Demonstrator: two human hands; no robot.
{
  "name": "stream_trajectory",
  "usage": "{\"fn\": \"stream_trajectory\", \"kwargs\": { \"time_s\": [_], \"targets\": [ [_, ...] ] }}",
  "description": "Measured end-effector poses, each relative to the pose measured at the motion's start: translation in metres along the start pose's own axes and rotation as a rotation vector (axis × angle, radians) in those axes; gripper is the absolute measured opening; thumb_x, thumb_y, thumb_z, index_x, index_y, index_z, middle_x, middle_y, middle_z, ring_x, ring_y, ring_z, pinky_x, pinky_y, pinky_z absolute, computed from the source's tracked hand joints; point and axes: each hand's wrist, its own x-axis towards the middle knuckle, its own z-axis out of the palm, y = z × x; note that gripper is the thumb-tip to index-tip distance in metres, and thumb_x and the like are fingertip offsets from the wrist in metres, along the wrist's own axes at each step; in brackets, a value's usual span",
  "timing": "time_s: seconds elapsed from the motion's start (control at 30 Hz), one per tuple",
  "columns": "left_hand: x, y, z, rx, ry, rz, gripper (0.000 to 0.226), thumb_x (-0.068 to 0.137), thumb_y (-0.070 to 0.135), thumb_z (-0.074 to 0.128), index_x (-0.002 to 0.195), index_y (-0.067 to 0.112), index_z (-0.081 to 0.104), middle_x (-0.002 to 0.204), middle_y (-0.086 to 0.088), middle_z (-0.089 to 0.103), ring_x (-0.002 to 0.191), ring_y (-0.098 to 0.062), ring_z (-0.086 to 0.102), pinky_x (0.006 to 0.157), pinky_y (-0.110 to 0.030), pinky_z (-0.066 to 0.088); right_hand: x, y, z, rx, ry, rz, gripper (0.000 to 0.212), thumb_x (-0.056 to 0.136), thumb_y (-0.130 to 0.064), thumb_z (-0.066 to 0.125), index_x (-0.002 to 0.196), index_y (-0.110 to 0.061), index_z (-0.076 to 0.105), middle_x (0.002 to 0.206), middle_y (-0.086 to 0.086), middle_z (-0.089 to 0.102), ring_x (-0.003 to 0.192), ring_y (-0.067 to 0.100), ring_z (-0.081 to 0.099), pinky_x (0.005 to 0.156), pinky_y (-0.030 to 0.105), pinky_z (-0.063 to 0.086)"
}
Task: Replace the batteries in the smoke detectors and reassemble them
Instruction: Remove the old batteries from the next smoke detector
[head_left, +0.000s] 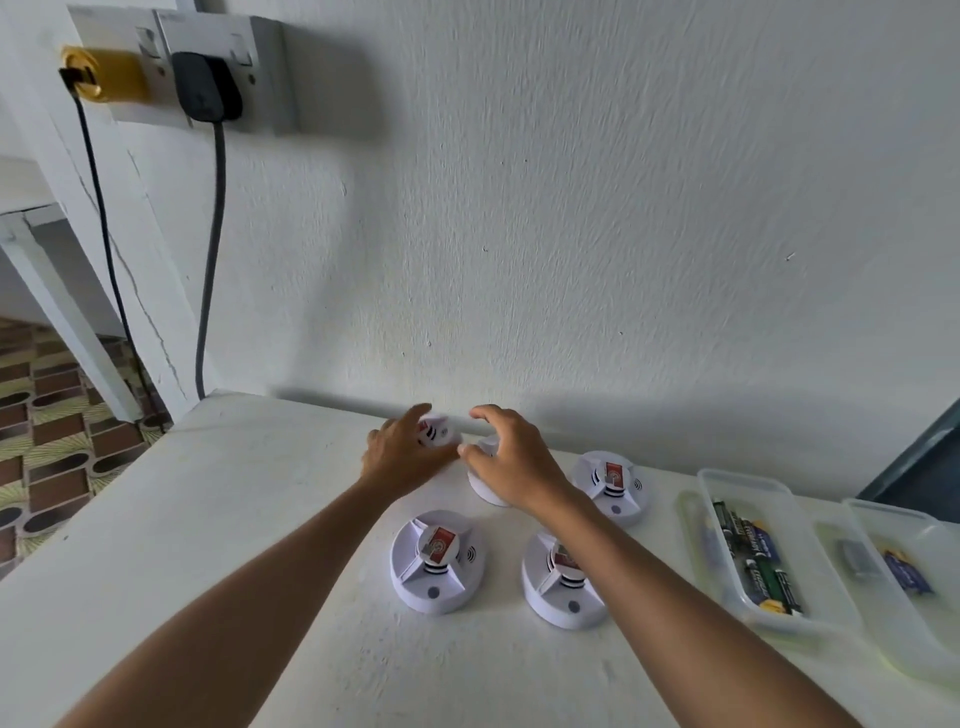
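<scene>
Several white round smoke detectors lie on the white table (208, 519). My left hand (400, 452) grips one detector (436, 434) near the wall, its red sticker facing me. My right hand (511, 457) arches with curved, spread fingers over another white detector (485, 493); whether it touches that one is unclear. Three more detectors sit face up: front left (439, 564), front middle (563, 582) partly under my right forearm, and right (613, 486). A clear tray (727, 483) holds several batteries (758, 561).
A second clear container (883, 519) at the far right holds a blue battery (906, 571) and a grey item (857, 558). The wall stands right behind the detectors. Two plugs (208, 88) with cables hang at the upper left. The table's left edge drops to a patterned floor (47, 415).
</scene>
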Motion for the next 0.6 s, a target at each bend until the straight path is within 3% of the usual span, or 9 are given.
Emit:
{"fn": "stream_trajectory", "kwargs": {
  "time_s": [0.07,0.13,0.23,0.33,0.43,0.53,0.6],
  "targets": [
    [-0.011,0.014,-0.013,-0.413,-0.054,-0.043,0.075,0.072,0.06,0.062,0.137,0.026,0.048,0.122,-0.01,0.056,0.108,-0.027,0.056,0.09,-0.042,0.05,0.0,-0.003,0.0,0.113,0.056,0.027,0.049,0.088,-0.023,0.065,0.135,-0.016,0.051,0.134,0.003,0.055,0.123,0.017,0.051,0.099,0.026,0.042],
    [-0.024,0.027,-0.027,-0.849,-0.22,-0.123,0.047,0.084,0.047,0.05,0.118,0.015,0.062,0.109,-0.015,0.058,0.092,-0.025,0.056,0.083,-0.038,0.046,-0.001,-0.01,0.0,0.227,0.094,0.045,0.044,0.087,-0.02,0.066,0.129,-0.015,0.056,0.125,-0.001,0.061,0.115,0.013,0.057,0.093,0.024,0.046],
    [-0.046,0.034,-0.042,-1.344,-0.405,-0.183,0.048,0.087,0.033,0.036,0.094,0.006,0.075,0.105,-0.02,0.068,0.093,-0.03,0.064,0.09,-0.046,0.045,-0.007,-0.02,0.004,0.282,0.141,-0.045,0.036,0.086,-0.027,0.069,0.119,-0.013,0.064,0.111,-0.002,0.067,0.102,0.008,0.062,0.088,0.029,0.052],
    [-0.059,0.031,-0.046,-1.431,-0.408,-0.171,0.048,0.087,0.032,0.035,0.102,0.004,0.071,0.11,-0.021,0.066,0.1,-0.033,0.06,0.09,-0.047,0.044,-0.012,-0.026,0.003,0.216,0.097,-0.116,0.052,0.076,-0.033,0.08,0.121,-0.015,0.062,0.11,0.0,0.06,0.098,0.011,0.058,0.082,0.022,0.048],
    [-0.069,0.032,-0.05,-1.436,-0.412,-0.18,0.045,0.089,0.036,0.037,0.1,0.007,0.07,0.104,-0.018,0.066,0.092,-0.029,0.058,0.083,-0.042,0.042,-0.012,-0.031,-0.003,0.201,0.019,-0.137,0.062,0.067,-0.031,0.087,0.12,-0.013,0.06,0.11,0.001,0.057,0.089,0.007,0.055,0.072,0.007,0.041],
    [-0.081,0.036,-0.054,-1.421,-0.454,-0.205,0.049,0.09,0.04,0.035,0.091,0.01,0.074,0.094,-0.013,0.068,0.078,-0.024,0.06,0.074,-0.037,0.043,-0.014,-0.036,-0.01,0.21,-0.018,-0.145,0.061,0.064,-0.03,0.089,0.114,-0.011,0.06,0.109,0.002,0.059,0.089,0.01,0.055,0.069,0.009,0.04],
    [-0.089,0.039,-0.057,-1.364,-0.473,-0.213,0.052,0.09,0.042,0.033,0.089,0.013,0.076,0.092,-0.012,0.068,0.082,-0.026,0.058,0.072,-0.037,0.042,-0.015,-0.038,-0.014,0.204,-0.045,-0.143,0.059,0.061,-0.029,0.09,0.109,-0.011,0.062,0.106,0.001,0.061,0.091,0.013,0.056,0.069,0.013,0.041]
  ]
}}
